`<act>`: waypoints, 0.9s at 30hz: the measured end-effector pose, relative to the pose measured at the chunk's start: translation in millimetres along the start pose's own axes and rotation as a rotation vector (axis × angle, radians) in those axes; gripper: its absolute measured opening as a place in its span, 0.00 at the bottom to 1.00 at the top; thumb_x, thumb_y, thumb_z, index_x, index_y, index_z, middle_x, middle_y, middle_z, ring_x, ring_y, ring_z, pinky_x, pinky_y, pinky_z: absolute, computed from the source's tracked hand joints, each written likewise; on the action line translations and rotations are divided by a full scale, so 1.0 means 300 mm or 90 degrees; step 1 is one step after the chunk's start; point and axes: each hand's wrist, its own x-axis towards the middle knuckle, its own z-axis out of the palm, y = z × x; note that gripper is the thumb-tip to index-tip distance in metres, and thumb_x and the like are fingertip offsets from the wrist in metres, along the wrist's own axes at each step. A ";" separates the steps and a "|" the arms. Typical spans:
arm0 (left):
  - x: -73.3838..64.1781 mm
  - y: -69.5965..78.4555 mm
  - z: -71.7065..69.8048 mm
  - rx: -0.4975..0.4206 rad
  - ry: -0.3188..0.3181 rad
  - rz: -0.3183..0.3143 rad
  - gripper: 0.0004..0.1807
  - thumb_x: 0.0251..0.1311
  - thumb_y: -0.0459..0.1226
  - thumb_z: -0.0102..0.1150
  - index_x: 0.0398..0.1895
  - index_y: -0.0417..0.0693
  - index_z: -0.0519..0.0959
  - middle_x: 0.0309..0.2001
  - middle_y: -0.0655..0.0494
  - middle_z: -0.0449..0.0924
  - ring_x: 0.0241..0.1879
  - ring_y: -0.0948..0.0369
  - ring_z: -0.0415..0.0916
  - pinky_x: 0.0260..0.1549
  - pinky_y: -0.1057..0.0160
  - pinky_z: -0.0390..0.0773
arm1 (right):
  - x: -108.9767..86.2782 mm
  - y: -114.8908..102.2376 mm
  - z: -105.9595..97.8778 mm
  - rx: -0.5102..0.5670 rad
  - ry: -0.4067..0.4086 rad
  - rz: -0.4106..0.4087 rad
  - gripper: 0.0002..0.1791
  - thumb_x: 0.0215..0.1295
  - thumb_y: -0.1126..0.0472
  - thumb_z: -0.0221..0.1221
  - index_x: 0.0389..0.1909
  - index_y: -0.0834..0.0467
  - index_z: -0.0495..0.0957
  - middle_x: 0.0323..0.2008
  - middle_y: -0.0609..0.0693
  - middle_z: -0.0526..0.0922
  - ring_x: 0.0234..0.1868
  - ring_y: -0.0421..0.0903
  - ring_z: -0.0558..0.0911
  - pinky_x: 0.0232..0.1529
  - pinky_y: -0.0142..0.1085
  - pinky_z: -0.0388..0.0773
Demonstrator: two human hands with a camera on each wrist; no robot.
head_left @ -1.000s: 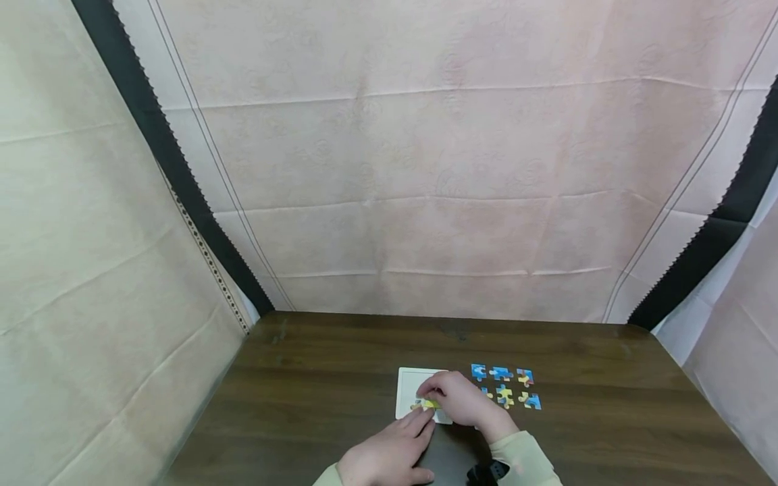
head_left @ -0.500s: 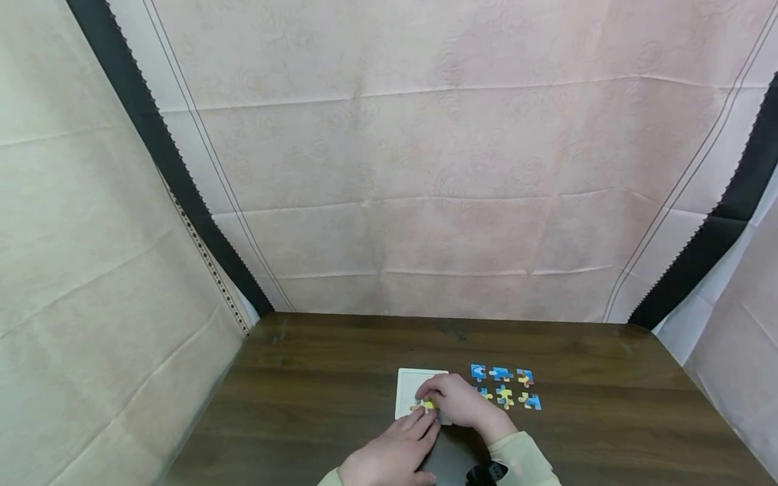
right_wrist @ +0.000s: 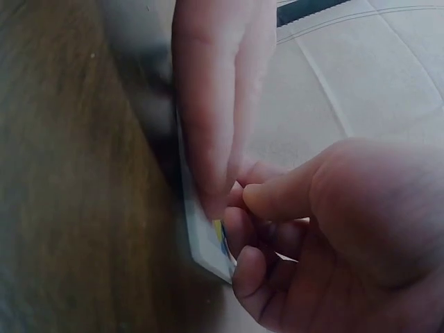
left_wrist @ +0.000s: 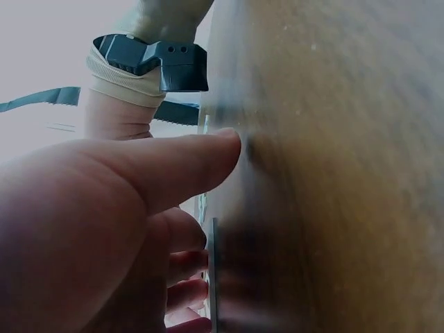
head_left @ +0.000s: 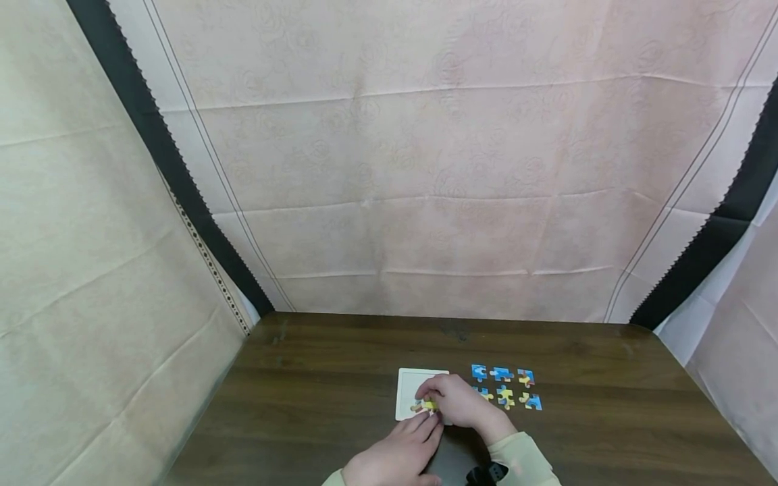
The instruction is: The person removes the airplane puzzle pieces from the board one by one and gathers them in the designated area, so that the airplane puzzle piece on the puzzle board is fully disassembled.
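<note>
A white puzzle tray [head_left: 410,383] lies on the table, with a few jigsaw pieces [head_left: 417,408] near its front edge. My right hand [head_left: 457,399] reaches over the tray from the right, its curled fingers and thumb pinching a yellow puzzle piece [head_left: 430,406]. In the right wrist view its fingertips meet low over the tray [right_wrist: 202,251], and hide most of the piece. My left hand [head_left: 396,453] lies at the tray's near edge, its fingers stretched out and touching there. Its thumb [left_wrist: 187,163] points away from the other fingers in the left wrist view.
Several loose blue and yellow puzzle pieces [head_left: 502,374] lie in two rows right of the tray. A dark grey flat area [head_left: 452,452] shows between the forearms. A black device [head_left: 484,473] sits at the right wrist. Pale fabric walls [head_left: 425,169] surround the brown table [head_left: 304,391].
My left hand has drawn slightly back and to the right, uncovering more of the pieces at the tray's front. The right hand has stayed nearly in place at the yellow piece.
</note>
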 end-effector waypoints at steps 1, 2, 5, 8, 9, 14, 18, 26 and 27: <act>-0.002 0.000 0.000 0.001 0.003 0.001 0.44 0.75 0.62 0.56 0.81 0.42 0.67 0.82 0.49 0.61 0.81 0.54 0.57 0.74 0.59 0.65 | 0.000 0.000 0.000 -0.001 0.000 0.000 0.11 0.79 0.67 0.58 0.43 0.54 0.89 0.42 0.45 0.88 0.44 0.46 0.82 0.53 0.53 0.80; -0.003 0.001 0.000 0.001 0.004 0.001 0.44 0.75 0.62 0.56 0.81 0.42 0.67 0.82 0.49 0.61 0.81 0.54 0.57 0.74 0.59 0.65 | 0.001 -0.001 0.000 0.000 -0.001 0.000 0.11 0.79 0.67 0.58 0.43 0.54 0.89 0.42 0.45 0.87 0.44 0.46 0.82 0.53 0.52 0.80; -0.007 0.000 -0.001 -0.002 0.007 0.003 0.43 0.76 0.62 0.55 0.80 0.41 0.67 0.82 0.49 0.61 0.81 0.54 0.57 0.74 0.60 0.64 | 0.002 0.000 0.001 0.000 -0.005 0.003 0.10 0.79 0.66 0.59 0.44 0.54 0.89 0.42 0.45 0.87 0.44 0.46 0.81 0.53 0.52 0.80; -0.009 0.000 -0.002 -0.003 0.006 0.005 0.43 0.76 0.62 0.55 0.80 0.41 0.67 0.82 0.49 0.61 0.81 0.54 0.57 0.74 0.60 0.64 | 0.004 0.003 0.001 0.001 -0.008 0.006 0.10 0.79 0.65 0.59 0.45 0.54 0.89 0.43 0.45 0.87 0.44 0.46 0.81 0.53 0.52 0.80; -0.010 0.000 -0.002 -0.001 0.007 0.006 0.43 0.76 0.62 0.55 0.80 0.41 0.67 0.82 0.49 0.61 0.81 0.54 0.57 0.74 0.60 0.64 | 0.004 0.004 0.001 0.002 -0.010 0.007 0.10 0.79 0.65 0.59 0.45 0.54 0.89 0.43 0.45 0.87 0.44 0.46 0.81 0.52 0.52 0.80; -0.008 0.000 -0.002 0.006 0.006 0.007 0.43 0.76 0.63 0.55 0.80 0.41 0.67 0.82 0.49 0.61 0.81 0.55 0.57 0.74 0.60 0.64 | 0.003 0.001 -0.003 0.007 -0.018 0.015 0.10 0.80 0.65 0.58 0.45 0.55 0.89 0.42 0.45 0.86 0.42 0.45 0.80 0.49 0.48 0.79; -0.006 -0.002 -0.003 -0.009 -0.008 0.003 0.43 0.76 0.62 0.54 0.81 0.42 0.67 0.82 0.49 0.59 0.81 0.55 0.56 0.74 0.59 0.64 | 0.002 -0.001 -0.004 0.000 -0.019 0.017 0.10 0.80 0.65 0.57 0.44 0.54 0.88 0.42 0.44 0.84 0.41 0.44 0.79 0.47 0.47 0.78; -0.009 0.001 -0.006 -0.020 -0.014 -0.010 0.43 0.76 0.63 0.54 0.81 0.43 0.66 0.83 0.51 0.58 0.82 0.55 0.53 0.73 0.58 0.65 | 0.003 0.005 0.000 0.059 -0.030 0.026 0.05 0.79 0.64 0.59 0.44 0.54 0.84 0.34 0.42 0.81 0.33 0.42 0.79 0.38 0.39 0.77; -0.009 0.001 -0.004 -0.020 -0.013 -0.010 0.43 0.76 0.63 0.54 0.81 0.43 0.66 0.83 0.51 0.58 0.82 0.56 0.52 0.73 0.58 0.66 | 0.004 0.007 0.001 0.069 -0.033 0.025 0.05 0.79 0.65 0.59 0.44 0.54 0.83 0.33 0.42 0.81 0.32 0.41 0.79 0.37 0.38 0.77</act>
